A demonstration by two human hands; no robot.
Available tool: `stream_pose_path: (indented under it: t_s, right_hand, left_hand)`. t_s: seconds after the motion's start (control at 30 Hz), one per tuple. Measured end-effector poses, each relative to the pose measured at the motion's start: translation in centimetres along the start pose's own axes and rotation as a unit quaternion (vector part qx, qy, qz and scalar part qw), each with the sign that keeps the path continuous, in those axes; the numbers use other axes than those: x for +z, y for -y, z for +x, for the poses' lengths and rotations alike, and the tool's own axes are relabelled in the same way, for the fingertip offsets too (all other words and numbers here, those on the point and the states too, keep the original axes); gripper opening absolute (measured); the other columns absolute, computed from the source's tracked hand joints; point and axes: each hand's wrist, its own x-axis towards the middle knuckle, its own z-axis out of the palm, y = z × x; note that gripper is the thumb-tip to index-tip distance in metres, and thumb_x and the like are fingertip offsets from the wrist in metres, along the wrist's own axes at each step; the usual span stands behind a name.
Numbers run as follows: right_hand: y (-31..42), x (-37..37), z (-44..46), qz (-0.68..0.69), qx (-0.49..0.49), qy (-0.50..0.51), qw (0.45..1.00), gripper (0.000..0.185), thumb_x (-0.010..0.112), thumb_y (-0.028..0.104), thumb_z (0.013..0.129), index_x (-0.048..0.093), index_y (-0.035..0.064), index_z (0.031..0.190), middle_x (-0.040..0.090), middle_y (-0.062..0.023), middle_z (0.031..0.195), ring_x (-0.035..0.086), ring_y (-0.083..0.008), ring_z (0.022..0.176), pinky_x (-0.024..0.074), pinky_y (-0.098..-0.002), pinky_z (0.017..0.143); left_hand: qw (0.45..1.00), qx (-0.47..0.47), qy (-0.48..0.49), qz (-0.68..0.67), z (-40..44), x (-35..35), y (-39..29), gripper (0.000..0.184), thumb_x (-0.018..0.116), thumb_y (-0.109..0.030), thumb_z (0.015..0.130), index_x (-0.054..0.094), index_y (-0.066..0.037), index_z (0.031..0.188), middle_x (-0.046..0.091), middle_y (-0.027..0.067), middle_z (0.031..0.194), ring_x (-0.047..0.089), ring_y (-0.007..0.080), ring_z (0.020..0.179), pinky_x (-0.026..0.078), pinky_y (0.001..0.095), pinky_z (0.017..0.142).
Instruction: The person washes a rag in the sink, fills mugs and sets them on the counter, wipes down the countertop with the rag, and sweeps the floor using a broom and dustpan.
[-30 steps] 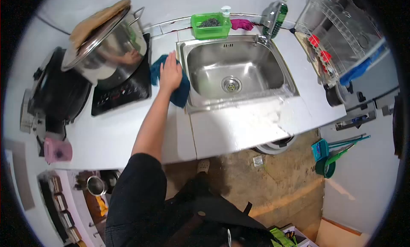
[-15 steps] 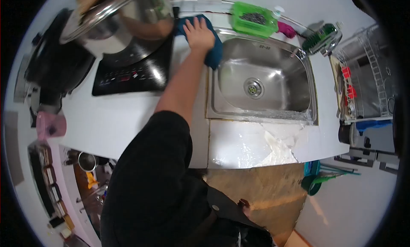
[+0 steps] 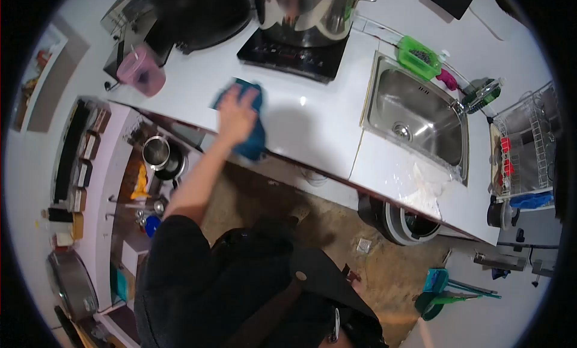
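My left hand (image 3: 238, 116) presses a dark teal cloth (image 3: 257, 134) onto the white counter (image 3: 300, 122), left of the induction cooker. The fingers bend over the cloth, and its lower end reaches the counter's front edge. Low by my body hangs my right hand (image 3: 356, 283), mostly hidden behind my dark clothing; its fingers do not show clearly. Above the cloth, a large steel pot (image 3: 306, 17) stands on the black induction cooker (image 3: 294, 56). A pink translucent container (image 3: 144, 74) sits to the left of the cloth.
A steel sink (image 3: 390, 101) is set into the counter at the right, with a green basket (image 3: 418, 56) behind it. A black pan (image 3: 204, 17) lies at the back left. Below the counter, a pot-like appliance (image 3: 393, 222) protrudes. A wire dish rack (image 3: 529, 149) stands far right.
My left hand has moved the cloth from beside the sink, past the cooker, to the counter's left part. The view has turned left, bringing the pink container and lower shelves further into sight.
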Motion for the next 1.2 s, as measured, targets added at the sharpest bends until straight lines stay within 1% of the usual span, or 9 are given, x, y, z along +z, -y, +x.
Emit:
stream_pose_path:
  t_s: [0.1,0.2,0.3,0.43,0.57,0.73,1.03,1.17,1.2]
  right_hand:
    - [-1.8,-0.8,-3.8,-0.022,0.043,-0.021,0.999,0.039,0.058,0.029,0.088,0.049,0.0076,0.119,0.059,-0.0092,0.096,0.060,-0.0183,0.073,0.0477,-0.0312,0.066]
    - [-4.2,-2.2,-6.9,-0.061,0.069,-0.022,0.995,0.038,0.058,0.029,0.088,0.049,0.0075,0.119,0.059,-0.0097,0.097,0.059,-0.0191,0.074,0.0477,-0.0316,0.067]
    - [-6.7,-4.8,-10.4,-0.104,0.094,-0.034,0.990,0.038,0.057,0.028,0.088,0.049,0.0074,0.119,0.059,-0.0101,0.097,0.059,-0.0198,0.075,0.0477,-0.0320,0.067]
    - [-8.2,-7.2,-15.1,-0.149,0.121,-0.064,0.979,0.037,0.056,0.028,0.088,0.049,0.0073,0.118,0.059,-0.0108,0.097,0.059,-0.0207,0.076,0.0478,-0.0325,0.067]
    - [-7.8,-5.4,-16.8,-0.183,0.118,-0.075,0.973,0.036,0.055,0.027,0.089,0.049,0.0071,0.118,0.059,-0.0114,0.097,0.059,-0.0217,0.077,0.0478,-0.0331,0.067]
    - [-8.1,5.0,-14.6,-0.209,0.101,-0.045,0.972,0.035,0.054,0.026,0.089,0.049,0.0070,0.118,0.059,-0.0121,0.098,0.059,-0.0229,0.079,0.0479,-0.0337,0.068]
    - [-5.6,25.2,-10.2,-0.305,0.071,0.072,0.947,0.034,0.052,0.025,0.090,0.049,0.0067,0.118,0.059,-0.0135,0.098,0.059,-0.0251,0.082,0.0480,-0.0350,0.068]
    - [-2.4,34.0,-5.7,-0.357,0.039,0.135,0.924,0.033,0.051,0.024,0.090,0.049,0.0065,0.118,0.059,-0.0141,0.098,0.059,-0.0260,0.083,0.0480,-0.0355,0.068]
    - [-1.7,35.9,-4.2,-0.372,0.024,0.159,0.914,0.033,0.051,0.024,0.090,0.049,0.0065,0.118,0.059,-0.0143,0.098,0.059,-0.0263,0.083,0.0481,-0.0356,0.068]
  left_hand:
    - [0.956,-0.262,0.016,0.131,-0.2,0.3,11.4,0.050,0.039,-0.040,0.088,0.033,-0.035,0.137,0.018,0.0158,0.147,0.009,0.0461,0.133,0.004,0.0686,0.099]
    - [0.941,-0.294,0.068,0.155,1.4,-0.2,8.6,0.049,0.035,-0.046,0.087,0.041,-0.032,0.134,0.022,0.0160,0.147,0.010,0.0501,0.132,0.002,0.0662,0.101]
    - [0.986,-0.146,0.051,0.068,0.8,0.6,-2.3,0.049,0.042,-0.039,0.086,0.047,-0.017,0.129,0.029,0.0196,0.142,0.020,0.0516,0.128,0.014,0.0692,0.098]
    - [0.993,0.070,0.015,-0.091,-3.8,2.0,-14.6,0.046,0.053,-0.037,0.079,0.053,-0.016,0.119,0.040,0.0179,0.131,0.025,0.0497,0.125,0.021,0.0666,0.097]
    - [0.930,0.282,0.059,-0.227,-6.3,-0.5,-14.6,0.032,0.059,-0.041,0.077,0.060,-0.019,0.100,0.050,0.0083,0.104,0.045,0.0313,0.102,0.038,0.0478,0.084]
    - [0.919,0.165,0.173,-0.314,-5.0,-5.7,-0.8,0.031,0.060,-0.040,0.075,0.065,-0.011,0.085,0.060,0.0130,0.080,0.060,0.0317,0.076,0.048,0.0423,0.068]
    - [0.965,-0.231,-0.115,-0.051,-1.7,-23.5,39.2,0.043,0.062,-0.039,0.074,0.064,-0.008,0.104,0.061,0.0149,0.101,0.058,0.0334,0.095,0.046,0.0381,0.083]
    - [0.862,-0.481,0.159,0.021,-1.5,-20.0,52.8,0.053,0.049,-0.047,0.081,0.054,-0.018,0.124,0.040,0.0123,0.137,0.033,0.0396,0.126,0.020,0.0646,0.100]
    - [0.879,-0.458,0.131,0.000,-3.0,-17.3,55.9,0.051,0.041,-0.047,0.085,0.049,-0.022,0.129,0.030,0.0088,0.143,0.020,0.0342,0.134,0.009,0.0733,0.096]
